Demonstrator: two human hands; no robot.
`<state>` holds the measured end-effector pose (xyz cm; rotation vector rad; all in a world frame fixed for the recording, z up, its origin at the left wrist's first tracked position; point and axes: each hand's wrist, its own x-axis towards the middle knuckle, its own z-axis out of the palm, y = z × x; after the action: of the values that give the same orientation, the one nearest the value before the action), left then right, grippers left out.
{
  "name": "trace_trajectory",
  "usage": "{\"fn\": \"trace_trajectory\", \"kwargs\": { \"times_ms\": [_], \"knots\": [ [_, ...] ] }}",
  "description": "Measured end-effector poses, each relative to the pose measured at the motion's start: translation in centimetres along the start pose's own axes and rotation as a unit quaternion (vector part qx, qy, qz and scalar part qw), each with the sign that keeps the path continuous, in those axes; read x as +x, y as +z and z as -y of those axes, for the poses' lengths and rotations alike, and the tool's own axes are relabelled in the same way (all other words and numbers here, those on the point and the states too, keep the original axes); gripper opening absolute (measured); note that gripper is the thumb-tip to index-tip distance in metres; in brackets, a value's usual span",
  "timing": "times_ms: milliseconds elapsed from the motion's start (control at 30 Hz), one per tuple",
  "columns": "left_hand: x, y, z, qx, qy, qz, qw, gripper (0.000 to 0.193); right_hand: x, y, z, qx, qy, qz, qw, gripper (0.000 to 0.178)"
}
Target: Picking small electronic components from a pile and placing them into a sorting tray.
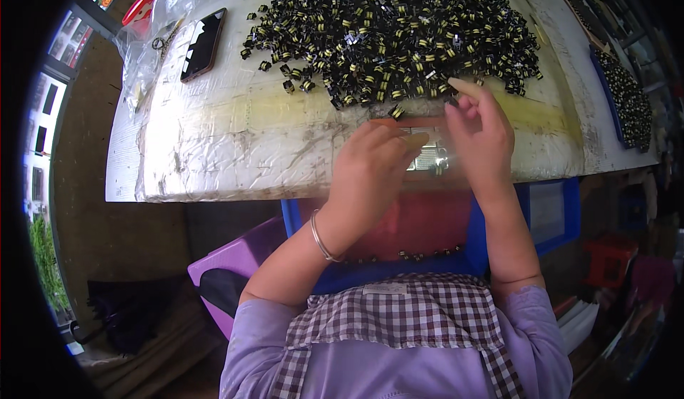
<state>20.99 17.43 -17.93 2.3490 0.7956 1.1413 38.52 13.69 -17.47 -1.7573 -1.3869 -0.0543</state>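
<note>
A large heap of small black parts with yellow bands (385,35), like tiny wound coils, is spread over the table. At its near edge my right hand (486,132) pinches a small dark part (452,102) between thumb and index finger; motion blurs it somewhat. A pale finger cot (464,87) covers that index fingertip. My left hand (372,167), a silver bangle on its wrist, has its fingers curled together over a shiny flat piece with a reddish edge (426,158). Whatever those fingers grip is hidden. One loose black-and-yellow part (396,112) lies just beyond them.
A phone (204,45) and clear plastic bags (146,60) lie at the table's left. A blue tray of similar parts (621,100) stands far right. Below the table edge, a blue-rimmed bin with a red inside (420,224) holds several parts, beside a purple chair (231,263).
</note>
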Motion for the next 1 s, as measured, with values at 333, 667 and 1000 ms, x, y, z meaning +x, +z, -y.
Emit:
{"fn": "trace_trajectory", "kwargs": {
  "times_ms": [333, 667, 1000],
  "knots": [
    [0.1, 0.2, -0.9, 0.046, 0.015, -0.019, 0.999, 0.018, -0.8, -1.0, 0.8, 0.137, -0.033, 0.099, 0.985, 0.019],
    [-0.2, 0.6, -0.3, 0.020, 0.036, -0.061, 0.997, 0.019, -1.0, -1.3, 0.9, 0.086, -0.021, 0.129, 0.988, 0.019],
    [1.5, -1.0, 0.9, 0.012, -0.077, -0.044, 0.996, 0.015, -0.5, -1.4, 1.3, 0.138, -0.085, 0.206, 0.965, 0.016]
  ]
}}
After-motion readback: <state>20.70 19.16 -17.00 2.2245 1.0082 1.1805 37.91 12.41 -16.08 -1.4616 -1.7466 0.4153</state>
